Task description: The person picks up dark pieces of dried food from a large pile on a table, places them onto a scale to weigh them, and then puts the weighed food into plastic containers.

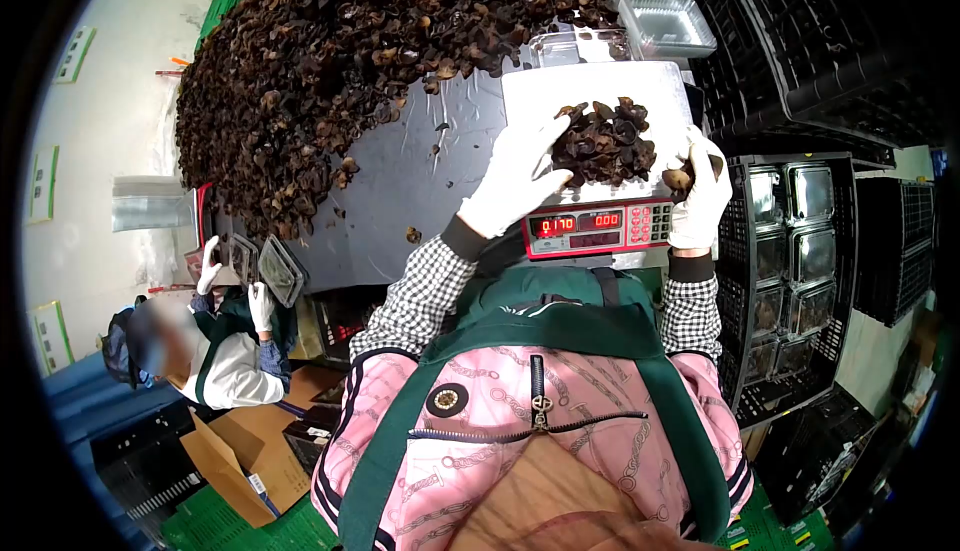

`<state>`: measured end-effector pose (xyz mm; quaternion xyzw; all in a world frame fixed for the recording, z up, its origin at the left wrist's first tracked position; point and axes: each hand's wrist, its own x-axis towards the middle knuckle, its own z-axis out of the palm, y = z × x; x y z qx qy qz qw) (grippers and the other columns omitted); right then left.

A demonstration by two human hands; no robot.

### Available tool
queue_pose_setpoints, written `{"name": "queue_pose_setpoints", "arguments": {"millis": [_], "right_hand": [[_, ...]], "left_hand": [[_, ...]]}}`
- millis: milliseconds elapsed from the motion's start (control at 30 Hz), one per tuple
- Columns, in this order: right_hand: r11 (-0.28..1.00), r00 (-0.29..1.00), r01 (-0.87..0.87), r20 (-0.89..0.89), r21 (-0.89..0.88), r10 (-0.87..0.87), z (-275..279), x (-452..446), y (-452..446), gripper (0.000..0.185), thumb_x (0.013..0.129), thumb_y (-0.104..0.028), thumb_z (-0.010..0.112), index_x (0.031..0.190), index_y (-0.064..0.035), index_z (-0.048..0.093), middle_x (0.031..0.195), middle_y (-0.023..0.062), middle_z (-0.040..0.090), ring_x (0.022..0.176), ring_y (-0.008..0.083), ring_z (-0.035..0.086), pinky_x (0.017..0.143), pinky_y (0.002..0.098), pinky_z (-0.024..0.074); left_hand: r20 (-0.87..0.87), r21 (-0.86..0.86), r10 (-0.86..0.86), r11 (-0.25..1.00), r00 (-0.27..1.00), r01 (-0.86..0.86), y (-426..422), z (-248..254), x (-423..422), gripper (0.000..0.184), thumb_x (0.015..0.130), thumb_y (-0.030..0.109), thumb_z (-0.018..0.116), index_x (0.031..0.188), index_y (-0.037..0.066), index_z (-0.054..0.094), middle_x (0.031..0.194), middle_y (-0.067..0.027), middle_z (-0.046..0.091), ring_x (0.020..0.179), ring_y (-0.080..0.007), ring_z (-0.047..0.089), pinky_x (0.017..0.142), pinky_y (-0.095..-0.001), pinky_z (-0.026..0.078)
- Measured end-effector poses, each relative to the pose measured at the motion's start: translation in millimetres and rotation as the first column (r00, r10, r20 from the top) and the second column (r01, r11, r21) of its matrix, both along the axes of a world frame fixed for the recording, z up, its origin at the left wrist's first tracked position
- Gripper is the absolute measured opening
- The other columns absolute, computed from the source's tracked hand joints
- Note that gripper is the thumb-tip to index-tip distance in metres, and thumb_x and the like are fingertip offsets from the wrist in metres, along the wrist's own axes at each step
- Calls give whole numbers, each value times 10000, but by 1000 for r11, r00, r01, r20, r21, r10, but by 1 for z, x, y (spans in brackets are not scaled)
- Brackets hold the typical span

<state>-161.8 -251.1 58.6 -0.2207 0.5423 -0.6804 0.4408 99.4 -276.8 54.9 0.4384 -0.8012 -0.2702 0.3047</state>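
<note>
A pile of dark wood ear mushrooms (605, 143) lies on the white plate of a digital scale (530, 91). The red display below it reads 0.170. My left hand (520, 173), in a white glove, is at the pile's left side with thumb and fingers spread apart, the fingertips by its edge. At the plate's right edge my right hand (704, 191), also gloved, has its fingers bent around a single brownish wood ear piece (678, 181). Part of that piece is hidden behind the fingers.
A large heap of wood ears (330, 61) covers the grey table (415, 181). Clear plastic trays (668, 26) sit behind the scale. Right of me, a black crate (735, 281) holds several lidded boxes. A co-worker (215, 351) at left handles clear containers (282, 269).
</note>
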Motion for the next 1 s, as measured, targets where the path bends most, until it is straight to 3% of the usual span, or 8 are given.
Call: {"name": "queue_pose_setpoints", "arguments": {"millis": [167, 300, 433, 567, 667, 833, 967, 1000], "right_hand": [[1000, 999, -12, 33, 8, 12, -5, -2, 10, 230, 937, -187, 694, 1081, -10, 662, 880, 43, 649, 687, 100, 601, 585, 217, 493], [997, 997, -68, -34, 23, 69, -10, -13, 22, 218, 950, -201, 675, 1069, -19, 677, 897, 15, 634, 779, 87, 587, 675, 211, 473], [992, 992, -122, 14, -37, 122, -31, -29, 32, 368, 1007, -356, 594, 1081, -2, 661, 892, 40, 634, 757, 124, 593, 650, 235, 496], [990, 917, -130, 373, -52, 140, -24, -30, 44, 613, 1039, -528, 414, 1057, 38, 648, 892, 86, 636, 792, 181, 603, 700, 301, 523], [992, 890, -109, 438, -59, 124, -31, -30, 47, 533, 1065, -410, 389, 1066, 61, 640, 902, 107, 636, 843, 194, 607, 728, 311, 532], [990, 978, -139, 158, 17, 135, -29, -20, 51, 311, 1010, -210, 483, 1141, 24, 641, 945, 72, 650, 819, 141, 615, 735, 265, 522], [995, 996, -89, -11, 47, 90, -30, -18, 51, 219, 996, -176, 536, 1089, -18, 656, 928, 36, 663, 805, 107, 625, 777, 232, 495], [994, 995, -102, 13, 48, 102, -34, -20, 54, 229, 1002, -194, 533, 1083, -18, 656, 921, 31, 659, 801, 106, 622, 773, 235, 495]], "left_hand": [[209, -199, 42, 980, 977, 1, 3, -14, -15, 666, 808, 235, 762, 1403, 57, 521, 1378, -179, 543, 1278, -358, 476, 1084, -457, 359], [-83, 72, -33, 997, 996, 39, -3, 6, -1, 664, 784, 173, 795, 1377, 25, 535, 1373, -184, 550, 1278, -331, 516, 1082, -413, 404], [-313, 378, 222, 921, 923, -93, -1, 18, 11, 492, 877, 104, 734, 1328, 1, 565, 1321, -135, 598, 1213, -219, 583, 1044, -348, 464], [-215, 215, 135, 973, 967, -88, -9, -5, 18, 321, 895, 89, 698, 1193, -11, 635, 1148, -113, 676, 1071, -189, 650, 968, -318, 503], [244, -272, 60, 962, 968, 9, -10, -4, 1, 186, 848, 170, 703, 1019, 99, 712, 1088, -58, 685, 1032, -241, 623, 959, -394, 430], [335, -412, 119, 911, 934, 31, -7, -14, -2, 190, 839, 169, 716, 1025, 129, 728, 1121, -48, 685, 1111, -247, 595, 1027, -441, 385], [87, -218, 79, 974, 993, -58, -14, 0, 22, 226, 874, 92, 690, 1096, 54, 712, 1069, -108, 711, 1004, -268, 674, 897, -405, 529], [-193, 52, 179, 984, 965, -172, -11, -3, 23, 215, 896, 82, 682, 1104, 27, 701, 1072, -110, 714, 1017, -227, 675, 914, -365, 532]]}}
